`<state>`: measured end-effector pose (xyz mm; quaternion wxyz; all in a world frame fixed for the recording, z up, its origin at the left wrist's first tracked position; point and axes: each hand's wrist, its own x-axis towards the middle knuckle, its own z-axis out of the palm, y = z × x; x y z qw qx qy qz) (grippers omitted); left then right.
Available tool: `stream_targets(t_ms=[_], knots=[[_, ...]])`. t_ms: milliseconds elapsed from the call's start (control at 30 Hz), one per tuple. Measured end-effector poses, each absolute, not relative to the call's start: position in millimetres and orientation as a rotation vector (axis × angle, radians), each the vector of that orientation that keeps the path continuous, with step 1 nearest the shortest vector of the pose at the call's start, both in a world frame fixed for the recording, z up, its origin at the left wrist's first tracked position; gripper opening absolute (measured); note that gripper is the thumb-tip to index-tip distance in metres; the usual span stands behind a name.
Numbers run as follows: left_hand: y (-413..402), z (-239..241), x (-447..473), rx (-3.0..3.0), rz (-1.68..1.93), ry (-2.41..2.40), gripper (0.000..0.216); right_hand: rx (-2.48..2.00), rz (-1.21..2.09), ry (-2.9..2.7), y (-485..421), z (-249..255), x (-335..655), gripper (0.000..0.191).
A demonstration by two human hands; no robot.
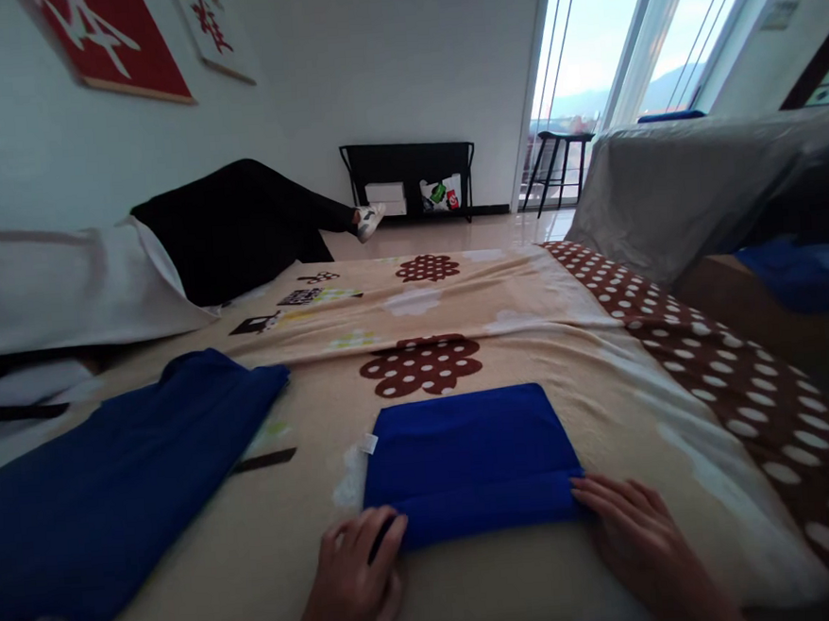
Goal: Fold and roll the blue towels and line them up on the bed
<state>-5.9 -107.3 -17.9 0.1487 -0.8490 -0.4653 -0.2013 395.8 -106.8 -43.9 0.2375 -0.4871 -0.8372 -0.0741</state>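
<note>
A bright blue cloth (467, 449) lies folded into a rough rectangle on the patterned blanket, with a small white tag (368, 443) sticking out at its left side. Its near edge is turned over in a strip. At the near left corner, my left hand (358, 575) has its fingers curled and closed on the cloth. My right hand (635, 532) grips the near right corner, fingertips pressed together on the folded edge. Both thumbs are partly hidden. Left of the folded cloth, a larger darker blue cloth (120, 473) lies spread out.
The beige blanket (502, 342) has brown polka-dot flowers and border. A person's leg in black trousers (238, 223) rests at the left. Beyond stand a black rack (408, 164) and a stool (564, 158). Plastic-covered furniture (703, 177) is at the right.
</note>
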Motion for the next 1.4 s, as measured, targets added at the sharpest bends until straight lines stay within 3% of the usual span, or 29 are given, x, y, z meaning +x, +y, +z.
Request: stream_targets(t_ms=[233, 367, 500, 600, 700, 933, 1033, 1167, 1400], knots=[[-88.7, 23.4, 14.6, -2.528, -0.221, -1.515, 0.04, -1.408, 0.04, -2.301, -81.8, 12.1, 369.7, 0.024], [-101.5, 26.7, 12.9, -2.605, -0.132, -1.615, 0.041, -1.536, 0.092, -2.342, -93.7, 11.4, 366.9, 0.021], [-98.4, 20.5, 42.2, -2.353, -0.275, -1.579, 0.045, -1.58, -0.202, -2.225, -92.7, 2.9, 336.6, 0.037], [-95.8, 13.8, 74.8, -2.479, -0.446, -1.349, 0.052, -1.337, -0.164, -2.364, -91.0, -0.1, 304.7, 0.055], [-95.5, 1.4, 72.1, -2.596, -0.458, -1.199, 0.053, -1.229, -0.066, -2.503, -90.2, -9.0, 304.0, 0.053], [-95.2, -16.9, -1.8, -2.363, -0.42, -1.485, 0.045, -1.527, -0.219, -2.298, -83.6, -23.1, 362.5, 0.045], [-89.0, -2.6, 32.5, -2.479, -0.374, -1.441, 0.041, -1.448, -0.089, -2.365, -84.4, -7.6, 325.0, 0.042], [-65.7, 18.8, 73.1, -2.85, -0.145, -1.465, 0.047, -1.34, 0.256, -2.506, -67.9, 8.7, 285.0, 0.053], [-39.8, 3.6, 24.2, -2.631, -0.193, -1.968, 0.058, -1.692, 0.356, -2.351, -23.5, -10.5, 352.1, 0.059]])
